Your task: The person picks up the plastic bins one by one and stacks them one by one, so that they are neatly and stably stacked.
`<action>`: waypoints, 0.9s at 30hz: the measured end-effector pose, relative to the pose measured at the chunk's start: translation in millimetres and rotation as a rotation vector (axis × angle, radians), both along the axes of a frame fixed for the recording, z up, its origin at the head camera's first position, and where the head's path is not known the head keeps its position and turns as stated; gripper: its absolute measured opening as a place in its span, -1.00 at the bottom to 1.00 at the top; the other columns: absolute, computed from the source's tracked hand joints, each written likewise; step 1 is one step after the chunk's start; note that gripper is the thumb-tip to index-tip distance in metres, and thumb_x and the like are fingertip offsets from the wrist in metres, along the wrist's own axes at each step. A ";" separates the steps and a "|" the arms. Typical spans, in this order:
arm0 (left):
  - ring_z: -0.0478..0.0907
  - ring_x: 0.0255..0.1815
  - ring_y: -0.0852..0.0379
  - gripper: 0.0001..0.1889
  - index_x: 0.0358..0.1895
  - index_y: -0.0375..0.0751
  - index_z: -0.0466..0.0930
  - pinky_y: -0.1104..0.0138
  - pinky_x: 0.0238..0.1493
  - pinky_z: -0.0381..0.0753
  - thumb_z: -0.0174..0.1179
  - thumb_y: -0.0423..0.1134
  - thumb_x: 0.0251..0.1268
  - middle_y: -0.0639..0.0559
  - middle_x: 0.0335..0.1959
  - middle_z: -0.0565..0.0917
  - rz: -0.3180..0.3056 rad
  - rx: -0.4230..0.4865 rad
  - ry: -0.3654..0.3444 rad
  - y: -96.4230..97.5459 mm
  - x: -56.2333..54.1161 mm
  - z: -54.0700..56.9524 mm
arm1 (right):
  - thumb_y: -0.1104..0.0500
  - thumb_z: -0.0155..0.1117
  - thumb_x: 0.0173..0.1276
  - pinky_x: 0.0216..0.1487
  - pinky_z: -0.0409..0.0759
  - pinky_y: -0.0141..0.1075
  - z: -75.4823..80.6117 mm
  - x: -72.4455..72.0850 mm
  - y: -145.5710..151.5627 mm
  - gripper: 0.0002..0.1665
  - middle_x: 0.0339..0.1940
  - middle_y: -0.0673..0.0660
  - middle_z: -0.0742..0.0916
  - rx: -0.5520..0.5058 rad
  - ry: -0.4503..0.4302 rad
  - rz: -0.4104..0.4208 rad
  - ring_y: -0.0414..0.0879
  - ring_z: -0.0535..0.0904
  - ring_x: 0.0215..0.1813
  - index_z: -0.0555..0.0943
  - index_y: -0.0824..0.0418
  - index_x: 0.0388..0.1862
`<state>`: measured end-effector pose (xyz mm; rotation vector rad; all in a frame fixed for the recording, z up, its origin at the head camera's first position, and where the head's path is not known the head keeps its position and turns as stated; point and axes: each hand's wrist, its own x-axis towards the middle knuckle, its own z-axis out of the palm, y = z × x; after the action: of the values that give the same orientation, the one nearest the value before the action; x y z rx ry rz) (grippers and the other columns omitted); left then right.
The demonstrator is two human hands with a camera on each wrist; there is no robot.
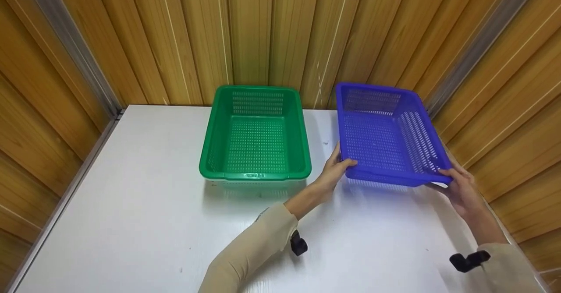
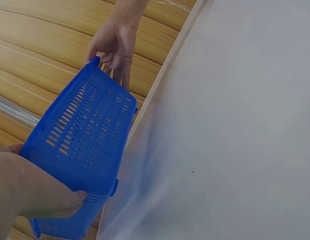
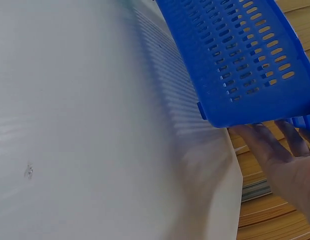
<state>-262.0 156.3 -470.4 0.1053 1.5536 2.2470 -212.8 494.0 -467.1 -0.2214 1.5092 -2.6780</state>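
Observation:
A blue-violet plastic basket (image 1: 377, 172) with slotted walls is at the right of the table in the head view. My left hand (image 1: 329, 179) grips its near left corner, thumb over the rim. At the near right corner my right hand (image 1: 463, 192) holds the rim, thumb on top and fingers beneath. In the right wrist view, the lower edge of the basket (image 3: 245, 107) is raised off the tabletop; whether its far end touches the table is hidden. A green basket (image 1: 255, 176), with nothing in it, stands to the left, apart from both hands.
The white tabletop (image 1: 122, 188) carries both baskets' reflections. Wood-patterned panels (image 1: 250, 30) rise behind it and at both sides, with metal strips (image 1: 480, 43) at the corners. The right panel is close beside my right hand.

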 end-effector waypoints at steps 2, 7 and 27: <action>0.06 0.69 -0.02 -0.05 0.67 0.31 -0.08 0.03 0.70 -0.05 0.22 -0.27 0.30 -0.01 0.67 0.14 -0.015 0.022 0.006 -1.2 1.6 1.7 | 0.44 -0.23 0.62 -0.03 0.78 -0.02 2.2 2.4 -2.0 -0.41 0.10 0.14 0.80 0.034 0.018 -0.050 0.01 0.79 0.02 0.53 0.11 0.43; 0.04 0.70 0.02 -0.05 0.65 0.38 -0.05 -0.01 0.70 -0.08 0.27 -0.22 0.29 0.07 0.67 0.16 -0.041 0.022 0.024 -4.7 5.4 8.5 | 0.46 -0.24 0.59 -0.07 0.80 -0.05 7.0 8.2 -6.2 -0.38 0.12 0.13 0.79 0.063 0.050 -0.118 -0.02 0.78 0.00 0.52 0.11 0.44; 0.38 0.49 0.03 -0.10 0.65 0.35 -0.03 0.07 0.65 0.15 0.27 -0.22 0.38 -0.04 0.57 0.30 -0.067 0.050 0.070 -25.1 5.5 35.7 | 0.40 -0.23 0.62 -0.01 0.78 -0.06 25.7 16.3 -22.0 -0.42 0.12 0.16 0.78 0.069 0.102 -0.108 0.01 0.79 0.00 0.49 0.14 0.47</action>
<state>-256.5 131.2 -434.7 0.2491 1.5062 2.2520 -196.5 472.0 -441.4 -0.2851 1.6866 -2.7294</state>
